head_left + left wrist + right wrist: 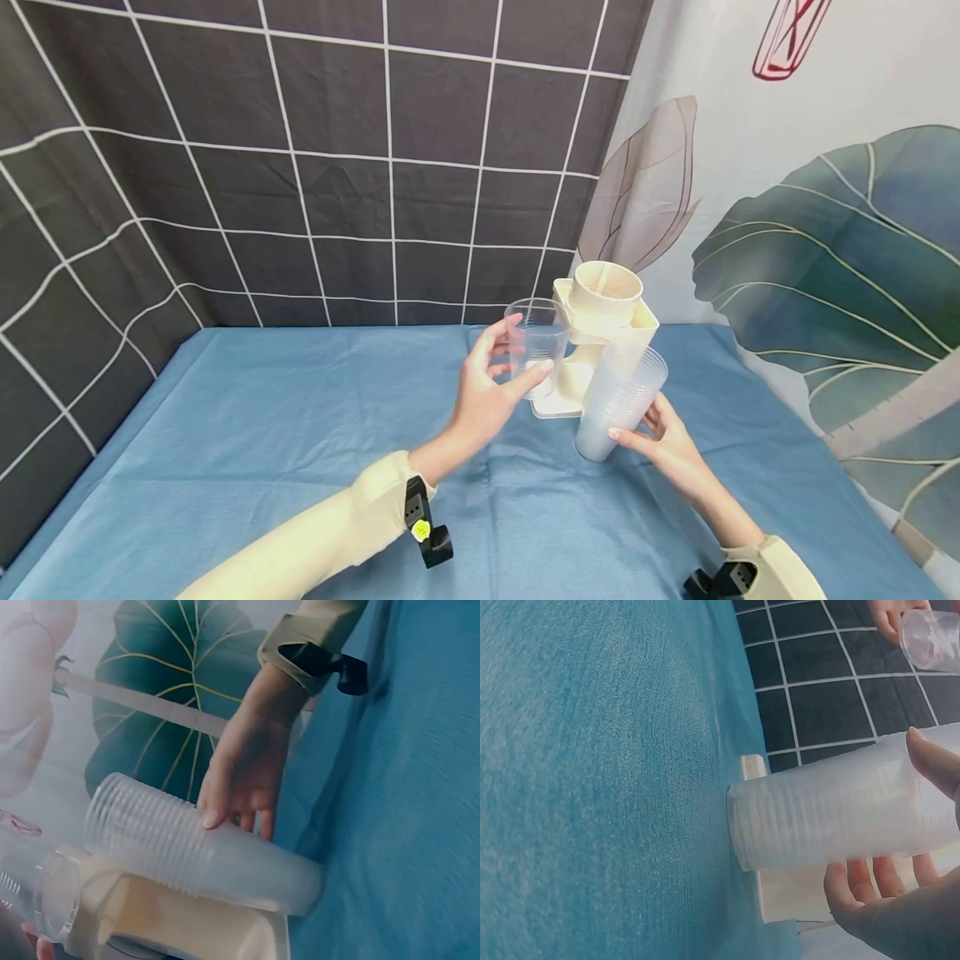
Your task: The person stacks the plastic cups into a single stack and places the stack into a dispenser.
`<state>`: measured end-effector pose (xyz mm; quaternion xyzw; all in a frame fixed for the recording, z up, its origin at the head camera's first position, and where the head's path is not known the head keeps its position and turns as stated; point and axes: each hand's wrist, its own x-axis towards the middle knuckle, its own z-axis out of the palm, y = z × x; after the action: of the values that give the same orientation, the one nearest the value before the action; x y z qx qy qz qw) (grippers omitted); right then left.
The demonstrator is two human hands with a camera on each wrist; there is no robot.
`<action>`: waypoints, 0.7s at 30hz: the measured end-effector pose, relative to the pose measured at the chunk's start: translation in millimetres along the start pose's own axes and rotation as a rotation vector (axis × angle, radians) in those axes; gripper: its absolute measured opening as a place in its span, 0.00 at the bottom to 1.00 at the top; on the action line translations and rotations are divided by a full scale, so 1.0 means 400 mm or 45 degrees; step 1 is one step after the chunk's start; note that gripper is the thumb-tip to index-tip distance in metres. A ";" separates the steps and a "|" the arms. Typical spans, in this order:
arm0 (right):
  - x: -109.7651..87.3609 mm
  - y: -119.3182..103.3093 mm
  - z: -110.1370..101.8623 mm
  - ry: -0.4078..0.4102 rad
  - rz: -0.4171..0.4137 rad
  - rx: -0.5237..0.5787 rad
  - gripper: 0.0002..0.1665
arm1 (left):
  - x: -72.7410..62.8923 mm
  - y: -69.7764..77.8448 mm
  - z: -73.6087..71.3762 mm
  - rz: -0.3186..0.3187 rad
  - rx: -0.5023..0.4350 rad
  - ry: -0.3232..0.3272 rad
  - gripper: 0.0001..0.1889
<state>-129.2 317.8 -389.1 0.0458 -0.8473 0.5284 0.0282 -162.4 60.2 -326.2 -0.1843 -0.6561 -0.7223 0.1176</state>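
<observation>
My left hand [480, 392] holds a clear plastic cup [538, 333] between thumb and fingers, mouth up, in front of a cream-coloured stand. That cup [56, 896] also shows at the left edge of the left wrist view. My right hand [671, 450] grips a stack of nested plastic cups [618, 404] near its lower part. The stack leans to the right, its bottom close to the blue cloth. In the right wrist view the thumb and fingers lie on either side of the stack [825, 802].
The cream stand [607, 308], with a round open ring on top and a flat base, stands at the back of the blue-covered table [300, 417]. Behind it hang a dark gridded cloth [337, 200] and a leaf-patterned curtain [825, 242].
</observation>
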 end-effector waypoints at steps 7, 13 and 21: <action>0.000 0.003 0.002 0.005 -0.006 0.006 0.49 | 0.008 0.015 0.012 0.004 -0.009 -0.006 0.30; 0.003 -0.001 0.001 0.006 0.002 0.023 0.49 | 0.016 0.031 0.023 0.002 -0.044 -0.025 0.31; 0.003 -0.010 -0.002 0.005 0.028 0.011 0.49 | 0.013 0.043 0.051 0.002 -0.104 -0.067 0.30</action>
<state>-129.8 316.9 -385.2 0.0357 -0.8455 0.5323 0.0238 -157.7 78.9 -306.8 -0.2085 -0.6287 -0.7434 0.0932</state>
